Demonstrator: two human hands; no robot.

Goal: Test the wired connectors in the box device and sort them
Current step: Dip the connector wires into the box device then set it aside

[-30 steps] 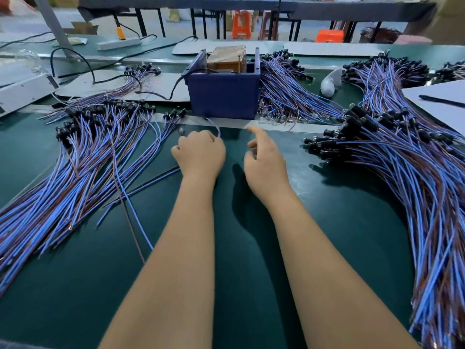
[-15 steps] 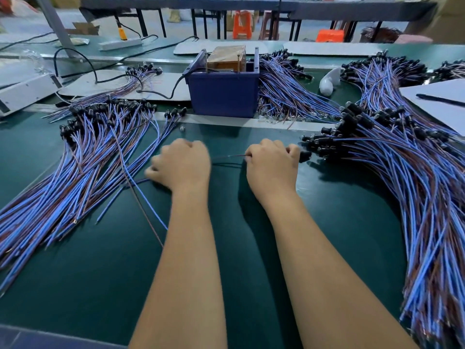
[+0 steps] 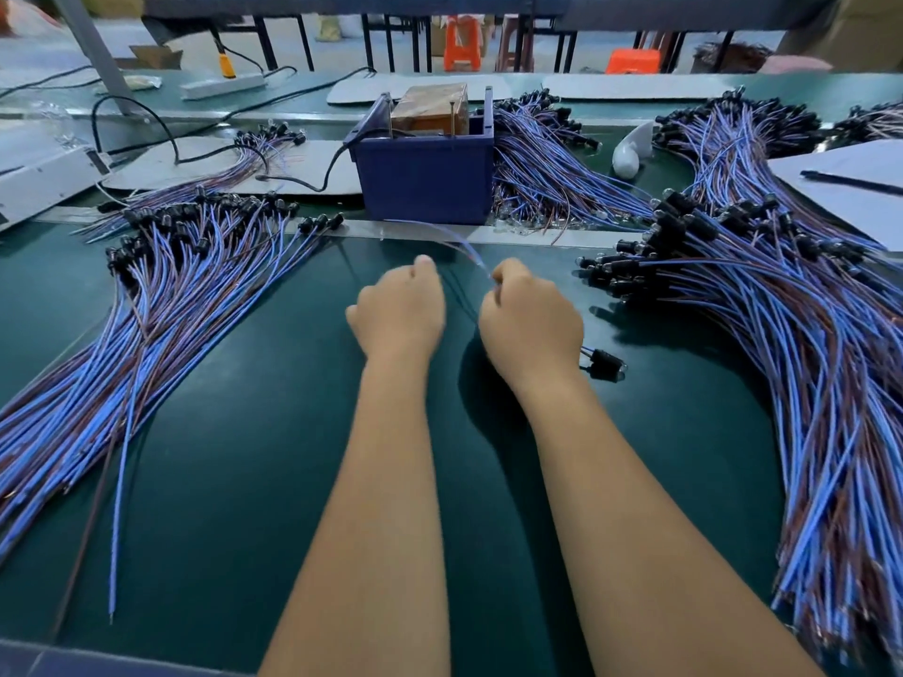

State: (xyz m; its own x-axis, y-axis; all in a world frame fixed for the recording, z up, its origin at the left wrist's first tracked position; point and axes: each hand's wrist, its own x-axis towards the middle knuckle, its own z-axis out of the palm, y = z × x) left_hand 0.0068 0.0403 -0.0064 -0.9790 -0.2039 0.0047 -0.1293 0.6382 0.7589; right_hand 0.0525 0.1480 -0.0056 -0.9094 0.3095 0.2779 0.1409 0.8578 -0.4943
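The blue box device stands at the far middle of the green mat, with a brown block and two upright pins inside it. In front of the box, my right hand grips one wired connector. Its black head hangs by my right wrist and its blue wire end blurs toward the box. My left hand is curled close beside the right, thumb pressed on forefinger, and seems to pinch a thin dark strand of the same wire.
A fanned pile of blue-brown wired connectors lies on the left. A bigger heap covers the right side and another pile lies behind the box. A black cable leads into the box. White paper lies far right.
Both hands reached apart toward the piles, then came back together before the box. My right hand picked a connector from the right heap, whose head now hangs by the wrist.
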